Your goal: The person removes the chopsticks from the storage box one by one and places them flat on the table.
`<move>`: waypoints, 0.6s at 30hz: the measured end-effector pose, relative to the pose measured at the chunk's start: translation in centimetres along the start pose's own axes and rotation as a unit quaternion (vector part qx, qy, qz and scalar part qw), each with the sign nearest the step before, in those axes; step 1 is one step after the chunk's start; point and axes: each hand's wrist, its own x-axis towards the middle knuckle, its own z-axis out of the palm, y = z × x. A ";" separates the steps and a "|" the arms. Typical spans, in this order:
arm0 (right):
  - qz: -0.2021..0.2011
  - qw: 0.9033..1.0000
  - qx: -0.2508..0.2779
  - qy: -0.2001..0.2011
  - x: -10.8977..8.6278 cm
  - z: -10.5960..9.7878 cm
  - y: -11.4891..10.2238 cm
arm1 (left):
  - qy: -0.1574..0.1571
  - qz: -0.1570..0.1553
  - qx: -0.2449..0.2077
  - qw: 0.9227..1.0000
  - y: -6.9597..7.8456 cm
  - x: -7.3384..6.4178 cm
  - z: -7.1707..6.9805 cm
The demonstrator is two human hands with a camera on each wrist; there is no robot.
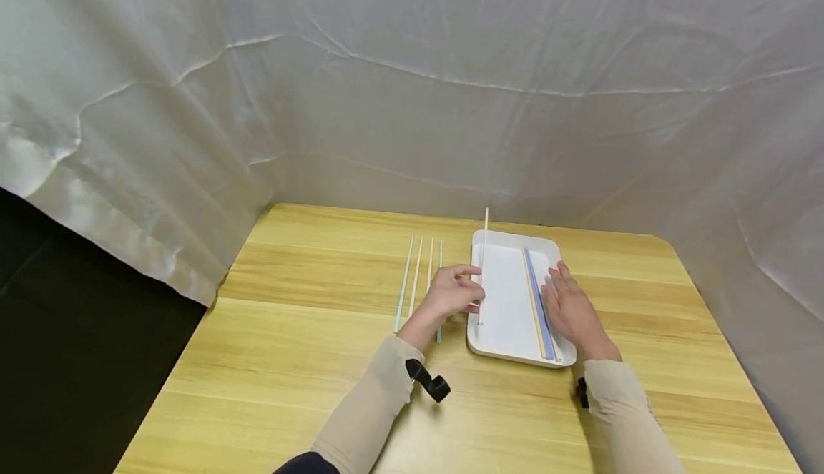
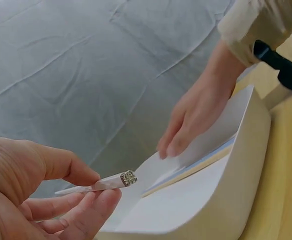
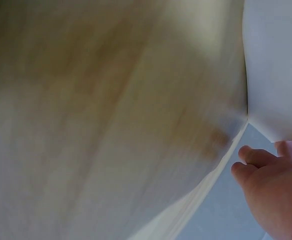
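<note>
My left hand pinches a pale pinkish chopstick over the left side of a white tray. In the left wrist view, this chopstick has a glittery butt end and tapers the other way, gripped between thumb and fingers. Inside the tray, toward its right side, lie a yellow chopstick and blue chopsticks side by side. My right hand, fingers extended, is at the tray's right rim and holds nothing. The right wrist view catches part of that hand beside the tray's wall.
Left of the tray, several chopsticks lie roughly parallel on the wooden table, among them a mint one and a cream one. A pale grey curtain hangs behind the table and along its sides.
</note>
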 end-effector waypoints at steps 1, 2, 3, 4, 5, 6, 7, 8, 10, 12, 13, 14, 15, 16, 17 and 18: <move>0.002 1.000 0.000 -0.001 0.0 0.0 0.0 | 0.001 0.001 -0.001 1.000 0.0 0.0 -0.4; 0.002 1.000 0.000 -0.002 0.0 0.0 0.0 | 0.002 0.001 -0.001 1.000 0.0 -0.1 -0.8; 0.003 1.000 0.000 -0.002 0.0 0.0 0.0 | 0.004 0.001 -0.002 1.000 0.0 -0.1 -1.2; 0.003 1.000 0.000 -0.002 0.0 0.0 0.0 | 0.005 0.000 -0.002 1.000 0.0 -0.2 -1.6; 0.003 1.000 0.000 -0.003 -0.1 0.0 0.0 | 0.009 0.000 -0.001 1.000 -0.1 -0.2 -2.0; 0.002 1.000 0.000 -0.002 -0.1 0.0 0.0 | 0.012 -0.001 -0.002 1.000 -0.1 -0.2 -2.3; 0.002 1.000 -0.001 0.000 -0.1 -0.1 0.0 | 0.014 -0.002 -0.001 1.000 -0.2 -0.3 -2.7; 0.001 1.000 -0.002 0.001 -0.1 -0.1 0.1 | 0.014 -0.002 0.001 1.000 -0.3 -0.3 -3.1; 0.002 1.000 -0.002 -0.001 -0.1 -0.2 0.0 | 0.013 -0.002 0.004 1.000 -0.4 -0.4 -3.8; 0.003 1.000 -0.003 -0.002 -0.1 -0.3 0.0 | 0.011 -0.002 0.005 1.000 -0.5 -0.5 -4.4; 0.003 1.000 -0.004 -0.002 -0.1 -0.3 0.0 | 0.010 0.000 0.007 1.000 -0.5 -0.6 -4.7; 0.004 1.000 -0.004 -0.004 -0.1 -0.4 0.0 | 0.010 0.000 0.007 1.000 -0.6 -0.6 -5.0; 0.005 1.000 -0.003 -0.005 -0.2 -0.4 -0.1 | 0.012 0.001 0.008 1.000 -0.7 -0.7 -5.3; 0.005 1.000 -0.004 -0.004 -0.2 -0.4 -0.1 | 0.014 0.000 0.007 1.000 -0.8 -0.7 -5.6; 0.005 1.000 -0.003 -0.005 -0.2 -0.4 -0.1 | 0.017 0.000 0.007 1.000 -0.9 -0.8 -5.9; 0.006 1.000 -0.003 -0.006 -0.2 -0.4 -0.1 | 0.021 -0.002 0.008 1.000 -0.9 -0.8 -6.3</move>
